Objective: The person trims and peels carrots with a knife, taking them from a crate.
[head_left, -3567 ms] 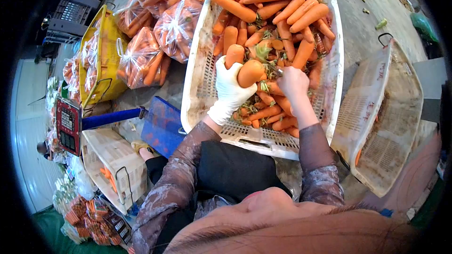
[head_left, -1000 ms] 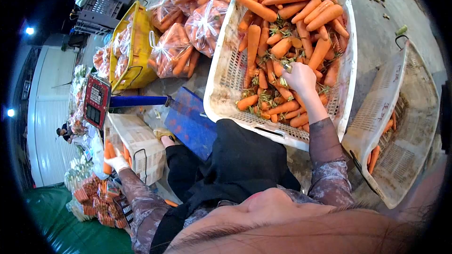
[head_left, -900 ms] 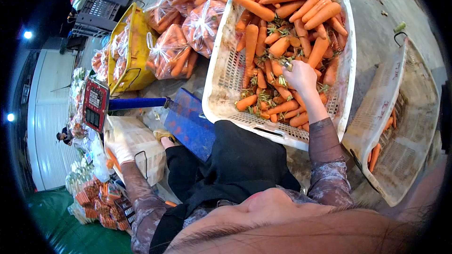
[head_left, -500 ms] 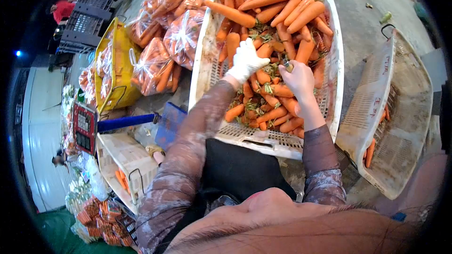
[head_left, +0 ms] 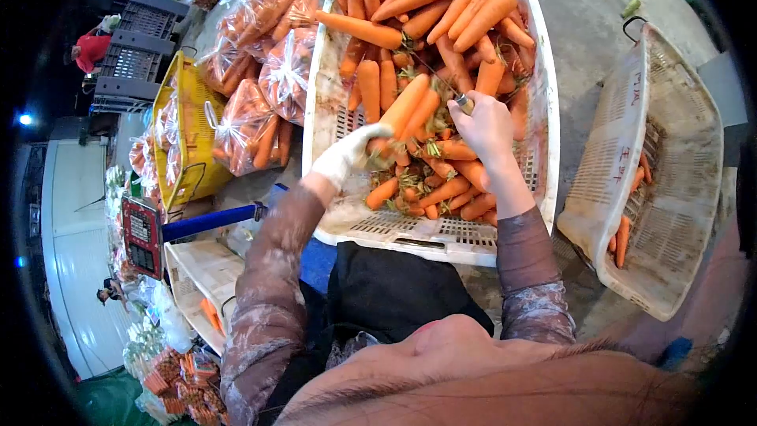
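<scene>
My left hand (head_left: 351,155), in a white glove, is closed around the lower end of a carrot (head_left: 405,107). A second carrot (head_left: 425,117) lies right against it; whether it is also gripped I cannot tell. My bare right hand (head_left: 486,132) is wrapped round the handle of a small knife (head_left: 464,102), whose blade is hard to make out. Both hands are over a white plastic crate (head_left: 544,150). Inside it, large carrots (head_left: 485,20) are heaped at the far end, and shorter ones with green tops (head_left: 449,189) lie nearer me.
On the right stands another white crate (head_left: 678,213) with a few carrots. To the left are clear bags of carrots (head_left: 244,130), a yellow crate (head_left: 197,162) and a scale with a red display (head_left: 142,237). A person in red (head_left: 93,51) is farther back.
My left hand has drawn back toward the left and now holds a carrot. My right hand, still on the knife, has shifted slightly. The view has turned a little.
</scene>
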Motion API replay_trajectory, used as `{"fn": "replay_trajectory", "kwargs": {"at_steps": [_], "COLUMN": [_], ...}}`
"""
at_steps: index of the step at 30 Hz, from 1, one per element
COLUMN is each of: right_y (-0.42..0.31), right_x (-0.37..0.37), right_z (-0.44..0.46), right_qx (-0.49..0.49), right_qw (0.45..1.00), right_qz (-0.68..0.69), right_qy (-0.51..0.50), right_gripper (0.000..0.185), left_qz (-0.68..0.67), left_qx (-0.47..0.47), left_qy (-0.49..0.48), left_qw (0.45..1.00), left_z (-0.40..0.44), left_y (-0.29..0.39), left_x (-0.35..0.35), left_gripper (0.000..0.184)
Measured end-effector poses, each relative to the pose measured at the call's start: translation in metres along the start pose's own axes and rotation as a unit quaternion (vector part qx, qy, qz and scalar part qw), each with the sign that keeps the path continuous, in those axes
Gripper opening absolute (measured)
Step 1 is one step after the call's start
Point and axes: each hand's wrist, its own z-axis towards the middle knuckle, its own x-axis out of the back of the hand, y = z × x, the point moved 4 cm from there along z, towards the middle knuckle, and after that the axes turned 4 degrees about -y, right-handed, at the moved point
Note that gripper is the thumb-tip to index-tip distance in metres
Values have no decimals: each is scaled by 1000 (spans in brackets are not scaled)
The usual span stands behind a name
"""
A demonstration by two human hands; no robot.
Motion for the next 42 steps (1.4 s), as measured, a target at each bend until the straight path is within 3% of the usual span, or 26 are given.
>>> {"fn": "replay_trajectory", "kwargs": {"at_steps": [4,7,8,9,10,11,12,14,16,20,22,23,25,26,27,28,29,30,31,32,35,36,37,39,41,42], "right_y": [3,13,8,5,0,-3,-1,-4,1,12,17,19,24,29,31,27,20,10,9,5,-17,-18,-18,-15,-8,-8], "right_x": [-15,-33,-29,-32,-35,-42,-51,-64,-58,-42,-35,-33,-20,-25,-16,-11,-9,-4,-19,-38,-72,-85,-89,-91,-91,-90], "right_z": [2,8,7,3,-2,-4,-4,-7,-6,4,8,9,14,16,18,14,11,7,7,-3,-28,-30,-33,-34,-28,-28], "right_qx": [-5,-61,-55,-93,-129,-112,-113,-71,-107,-156,-161,-161,-78,-79,16,112,99,103,-16,-135,-168,-182,-191,-201,-186,-186], "right_qw": [1000,979,980,904,775,735,737,793,791,723,704,706,888,886,966,966,980,979,979,909,783,753,742,730,701,701], "right_qz": [7,183,180,395,587,632,630,553,565,645,670,668,448,450,243,16,76,77,198,305,462,498,529,557,612,611], "right_qy": [-18,-60,-64,-133,-193,-219,-219,-244,-210,-195,-173,-174,-73,-77,81,233,157,157,-48,-249,-382,-389,-365,-342,-316,-316], "right_gripper": [33,41,41,36,33,28,28,24,23,20,21,21,29,29,33,37,44,44,44,45,41,41,39,38,40,40], "left_qz": [14,-67,-72,-62,-50,-66,-68,-97,-98,-124,79,84,16,-49,-102,-102,-157,-210,-206,-205,-34,75,4,48,87,-51], "left_qx": [-94,-182,-188,-176,-162,-170,-170,-142,-122,-139,-268,-301,-307,-312,-276,-278,-274,-268,-297,-299,-446,-472,-395,-349,-421,-368], "left_qy": [-28,-67,-66,-116,-168,-141,-143,-183,-195,-108,23,13,-2,-17,33,36,-15,-68,-111,-112,-99,-57,-107,-100,-62,-103], "left_qw": [995,979,977,976,971,973,973,968,968,977,960,950,951,949,955,955,949,938,926,925,889,876,912,931,901,923], "left_z": [-73,-87,-87,-87,-86,-90,-82,-68,-60,-44,-50,-49,-42,-42,-60,-60,-60,-58,-48,-50,-64,-69,-74,-77,-67,-66], "left_y": [-32,-45,-47,-47,-49,-51,-54,-61,-63,-50,-42,-39,-43,-45,-43,-44,-42,-39,-40,-38,-24,-24,-30,-35,-29,-28], "left_x": [12,-7,-8,-12,-18,-34,-38,-47,-52,-41,-35,-31,-24,-22,-39,-40,-44,-47,-38,-40,-54,-58,-56,-59,-63,-60], "left_gripper": [60,67,67,68,70,71,71,71,71,65,52,55,65,75,81,81,75,69,68,68,71,73,70,65,64,67]}}
